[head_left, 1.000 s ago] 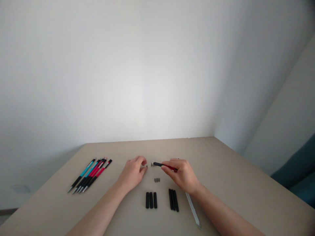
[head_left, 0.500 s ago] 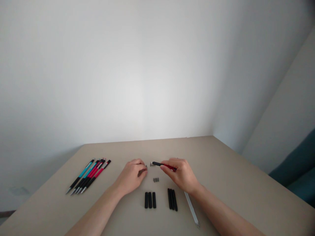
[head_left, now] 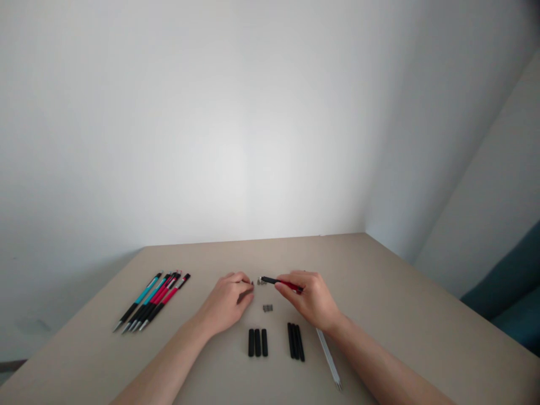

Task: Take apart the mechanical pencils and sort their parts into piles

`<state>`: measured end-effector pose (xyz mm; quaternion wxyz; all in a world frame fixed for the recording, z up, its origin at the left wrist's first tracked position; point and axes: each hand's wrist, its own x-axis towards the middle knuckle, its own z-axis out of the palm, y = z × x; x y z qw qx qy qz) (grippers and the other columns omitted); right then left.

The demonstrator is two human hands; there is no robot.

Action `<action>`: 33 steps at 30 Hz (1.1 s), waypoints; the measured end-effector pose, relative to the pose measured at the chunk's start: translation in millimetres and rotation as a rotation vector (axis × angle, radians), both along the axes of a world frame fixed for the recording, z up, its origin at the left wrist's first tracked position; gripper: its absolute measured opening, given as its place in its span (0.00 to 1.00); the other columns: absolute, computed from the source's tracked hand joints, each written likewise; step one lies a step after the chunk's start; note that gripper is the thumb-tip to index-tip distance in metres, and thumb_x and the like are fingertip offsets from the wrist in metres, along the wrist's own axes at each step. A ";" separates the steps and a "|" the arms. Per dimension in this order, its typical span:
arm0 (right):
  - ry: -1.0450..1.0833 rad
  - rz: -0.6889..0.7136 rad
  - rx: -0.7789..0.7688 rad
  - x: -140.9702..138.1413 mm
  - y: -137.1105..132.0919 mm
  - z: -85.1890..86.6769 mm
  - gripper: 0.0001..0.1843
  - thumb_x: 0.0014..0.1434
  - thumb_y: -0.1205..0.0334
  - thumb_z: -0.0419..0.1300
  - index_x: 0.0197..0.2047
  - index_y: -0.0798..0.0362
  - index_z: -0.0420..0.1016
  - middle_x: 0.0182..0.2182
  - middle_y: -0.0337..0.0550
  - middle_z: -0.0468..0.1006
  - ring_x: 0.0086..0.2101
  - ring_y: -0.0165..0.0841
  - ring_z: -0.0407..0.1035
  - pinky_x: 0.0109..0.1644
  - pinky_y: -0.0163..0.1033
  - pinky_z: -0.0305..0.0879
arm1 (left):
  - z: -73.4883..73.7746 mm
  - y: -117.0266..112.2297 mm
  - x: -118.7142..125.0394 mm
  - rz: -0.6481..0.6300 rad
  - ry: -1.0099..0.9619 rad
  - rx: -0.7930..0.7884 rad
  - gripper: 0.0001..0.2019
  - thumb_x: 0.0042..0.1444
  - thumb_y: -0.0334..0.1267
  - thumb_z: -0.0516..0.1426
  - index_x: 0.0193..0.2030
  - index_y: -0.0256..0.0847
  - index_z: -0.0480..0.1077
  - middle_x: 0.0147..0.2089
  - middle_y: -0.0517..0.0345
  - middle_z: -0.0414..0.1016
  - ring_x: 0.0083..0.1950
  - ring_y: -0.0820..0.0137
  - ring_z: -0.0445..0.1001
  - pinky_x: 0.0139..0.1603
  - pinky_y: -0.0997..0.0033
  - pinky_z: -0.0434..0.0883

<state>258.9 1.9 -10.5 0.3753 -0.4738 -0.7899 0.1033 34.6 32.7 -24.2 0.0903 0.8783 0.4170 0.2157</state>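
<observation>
My right hand [head_left: 310, 292] is closed around a red pen body with a black end [head_left: 270, 280], which points left over the tabletop. Just left of it my left hand [head_left: 225, 301] has its thumb and fingertips drawn together. A tiny dark bit shows at those fingertips; its kind is too small to make out. Several small metal pen parts [head_left: 260, 282] lie between the two hands, by the pen's black end. Nearer to me is a little group of grey springs or similar small pieces [head_left: 268, 308].
Black grip sleeves [head_left: 257, 343] and thin black tubes [head_left: 296, 342] lie in rows in front. White refills [head_left: 329, 363] rest beneath my right forearm's side. Several blue and red pens [head_left: 154, 302] lie on the table [head_left: 219, 377] at left, and a wall [head_left: 236, 140] stands behind.
My left hand has shifted very slightly to the right, and the tiny bit at its fingertips shows a little more. The right hand and pen are almost still.
</observation>
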 end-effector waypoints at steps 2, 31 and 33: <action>-0.006 -0.002 0.004 -0.3 -0.5 1.0 0.13 0.62 0.56 0.54 0.36 0.50 0.79 0.21 0.39 0.71 0.23 0.29 0.63 0.29 0.33 0.56 | -0.6 0.1 0.1 0.000 0.006 0.003 0.11 0.58 0.35 0.53 0.41 0.42 0.76 0.41 0.53 0.74 0.44 0.66 0.71 0.49 0.65 0.67; -0.005 0.000 0.015 -1.0 -0.1 0.5 0.16 0.63 0.54 0.53 0.35 0.51 0.79 0.21 0.40 0.71 0.23 0.29 0.63 0.28 0.33 0.56 | -1.6 -0.4 0.6 -0.028 0.046 0.034 0.13 0.59 0.34 0.51 0.46 0.43 0.74 0.47 0.53 0.73 0.47 0.64 0.70 0.52 0.61 0.66; -0.009 0.000 0.018 -0.9 -0.2 0.7 0.16 0.63 0.54 0.53 0.35 0.51 0.79 0.21 0.40 0.71 0.23 0.29 0.63 0.29 0.33 0.56 | -1.4 -0.9 0.4 -0.027 0.047 0.031 0.13 0.59 0.34 0.51 0.46 0.43 0.74 0.46 0.53 0.73 0.47 0.64 0.70 0.51 0.61 0.66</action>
